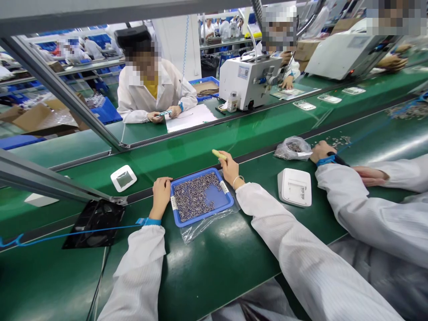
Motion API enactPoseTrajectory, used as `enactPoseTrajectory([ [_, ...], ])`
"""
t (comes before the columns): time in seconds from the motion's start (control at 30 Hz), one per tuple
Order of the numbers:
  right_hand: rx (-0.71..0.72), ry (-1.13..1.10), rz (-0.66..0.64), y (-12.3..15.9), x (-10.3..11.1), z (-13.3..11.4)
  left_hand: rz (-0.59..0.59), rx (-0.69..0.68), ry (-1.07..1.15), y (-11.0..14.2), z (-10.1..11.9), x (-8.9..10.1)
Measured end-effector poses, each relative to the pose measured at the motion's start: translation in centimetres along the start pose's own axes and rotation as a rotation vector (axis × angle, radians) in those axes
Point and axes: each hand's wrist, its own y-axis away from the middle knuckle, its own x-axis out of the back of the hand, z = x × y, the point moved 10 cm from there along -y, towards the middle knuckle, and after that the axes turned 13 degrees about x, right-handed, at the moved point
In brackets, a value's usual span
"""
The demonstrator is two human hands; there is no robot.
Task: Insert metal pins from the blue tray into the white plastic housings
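Observation:
A blue tray (219, 206) of small metal parts lies on the green bench in front of me, its right side partly bare. Beside the tray's upper left corner is my left hand (162, 194), fingers stretched over the bench's dark back rail and holding nothing visible; a blue strap circles its wrist. My right hand (230, 170) reaches past the upper right corner toward the green conveyor. From it points a finger that appears covered by a yellow finger cot (219, 154); nothing shows in its grasp. Clear plastic film (200, 227) sticks out under the tray.
A white device housing (294, 187) stands right of my right arm. Beyond it, a co-worker's hand (321, 152) is by a bag of parts (292, 148). A white panel (123, 178) lies on the conveyor. A black fan (95, 223) and blue cord (83, 232) are at left.

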Motion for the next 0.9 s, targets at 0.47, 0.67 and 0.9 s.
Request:
enactPoseTrajectory([
  [0.47,0.058,0.031,-0.069,0.2,-1.0,0.0,-0.001,-0.004,0.0,-0.1,0.1,0.0],
  [0.67,0.045,0.056,-0.126,-0.3,-1.7,-0.2,-0.002,0.0,-0.001,-0.1,-0.1,-0.1],
  [0.9,0.062,0.066,0.008,0.5,0.2,-0.4,0.001,0.005,0.004,-0.1,-0.2,-0.1],
])
